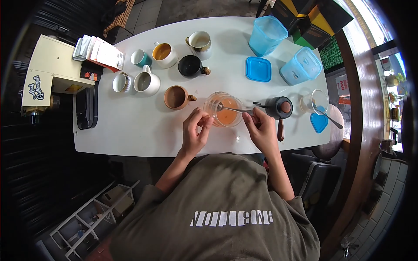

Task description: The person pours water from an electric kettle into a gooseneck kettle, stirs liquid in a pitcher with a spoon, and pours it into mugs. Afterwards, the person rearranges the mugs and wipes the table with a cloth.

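Observation:
A clear round container (210,104) with orange liquid (228,116) stands near the table's front edge. My left hand (197,131) is closed, its fingers pinching the container's left side. A metal spoon (236,109) reaches over the rim, with its bowl above the liquid. My right hand (262,128) is shut on the spoon's handle, thumb and fingers pressed together. Just past my right hand is a dark lidded pot (274,107) with a brown knob and wooden handle. Left of the container sits a brown mug (176,97).
Several mugs, among them a black mug (190,66) and a white mug (147,83), stand farther back. Blue tubs (267,35) and a blue lid (258,69) lie back right. A clear cup (314,102) with a spoon stands right. A cream machine (52,69) is left.

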Motion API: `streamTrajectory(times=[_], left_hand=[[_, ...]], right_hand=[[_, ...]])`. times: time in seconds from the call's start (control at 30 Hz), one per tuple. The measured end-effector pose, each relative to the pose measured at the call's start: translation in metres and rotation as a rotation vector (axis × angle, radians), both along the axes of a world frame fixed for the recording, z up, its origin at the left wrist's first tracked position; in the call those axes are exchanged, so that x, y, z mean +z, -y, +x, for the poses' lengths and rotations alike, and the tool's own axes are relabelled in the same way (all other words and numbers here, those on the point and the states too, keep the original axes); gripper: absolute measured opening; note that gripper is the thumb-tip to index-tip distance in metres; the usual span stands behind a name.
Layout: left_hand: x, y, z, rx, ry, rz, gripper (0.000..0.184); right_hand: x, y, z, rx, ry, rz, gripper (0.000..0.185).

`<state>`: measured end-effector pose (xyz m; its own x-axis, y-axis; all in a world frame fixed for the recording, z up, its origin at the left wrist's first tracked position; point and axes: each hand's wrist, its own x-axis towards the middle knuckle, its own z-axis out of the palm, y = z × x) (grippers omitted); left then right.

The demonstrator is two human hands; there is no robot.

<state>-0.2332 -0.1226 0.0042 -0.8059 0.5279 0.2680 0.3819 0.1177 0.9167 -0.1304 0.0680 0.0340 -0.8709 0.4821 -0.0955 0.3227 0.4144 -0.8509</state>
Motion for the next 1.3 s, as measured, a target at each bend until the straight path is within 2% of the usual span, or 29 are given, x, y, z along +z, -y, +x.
streamTrajectory(times=[0.07, 0.13, 0.23, 0.43, 0.63, 0.77, 0.83, 0.93, 1.07, 1.2, 1.3], left_hand=[[0.003, -0.001, 0.0, -0.012, 0.002, 0.009, 0.022], [0.006, -0.004, 0.002, -0.025, -0.043, 0.008, 0.02], [0.01, -0.007, 0.005, -0.034, -0.059, 0.027, 0.019], [0.011, -0.008, 0.005, -0.05, -0.097, 0.002, 0.019], [0.013, -0.006, 0.004, -0.037, -0.137, -0.025, 0.019], [0.013, -0.009, 0.003, -0.029, -0.177, -0.032, 0.018], [0.012, -0.01, 0.002, -0.022, -0.194, -0.046, 0.018], [0.011, -0.01, 0.003, -0.022, -0.197, -0.059, 0.016], [0.005, -0.009, 0.0, -0.045, -0.227, -0.079, 0.015], [0.002, -0.01, 0.001, -0.037, -0.224, -0.065, 0.015], [0.001, -0.01, 0.002, -0.026, -0.221, -0.062, 0.015]], right_hand=[[0.007, 0.001, -0.001, 0.02, 0.02, 0.008, 0.035], [0.02, 0.006, -0.004, 0.045, -0.093, 0.238, 0.032], [0.031, 0.006, -0.005, 0.137, -0.21, 0.355, 0.027], [0.027, 0.005, -0.007, 0.28, -0.206, 0.459, 0.017], [0.039, -0.005, 0.002, 0.306, -0.264, 0.525, 0.014], [0.034, -0.005, 0.007, 0.349, -0.218, 0.547, 0.014], [0.027, -0.005, 0.007, 0.366, -0.208, 0.436, 0.014], [0.028, -0.002, 0.005, 0.309, -0.181, 0.457, 0.013], [0.018, -0.001, 0.005, 0.372, -0.152, 0.45, 0.013], [0.021, 0.004, 0.006, 0.284, -0.152, 0.381, 0.017], [0.017, 0.001, 0.008, 0.328, -0.126, 0.31, 0.018]])
